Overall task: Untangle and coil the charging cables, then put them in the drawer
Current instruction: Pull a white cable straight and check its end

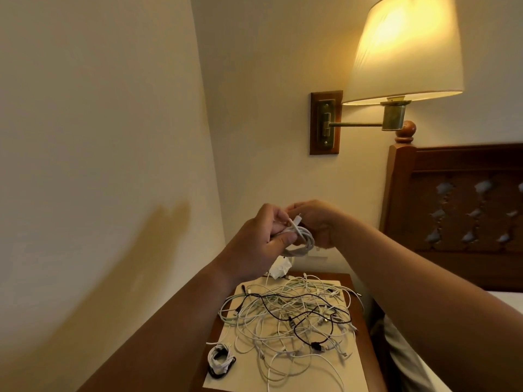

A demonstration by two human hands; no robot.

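Note:
My left hand point(256, 244) and my right hand point(317, 222) are raised together above the nightstand, both gripping one white cable point(301, 241) wound into a small coil. Its plug end sticks up between my fingers. Below them a tangle of white, pale green and black charging cables point(288, 318) spreads over a cream mat point(249, 372) on the wooden nightstand point(365, 346). A finished small coil of white and black cable point(220, 359) lies at the mat's near left corner. No drawer shows in this view.
A white charger block point(278, 268) sits at the nightstand's far edge by the wall. A lit wall lamp point(402, 52) on a brass arm hangs above right. A carved wooden headboard point(458, 210) and the bed stand to the right; bare wall on the left.

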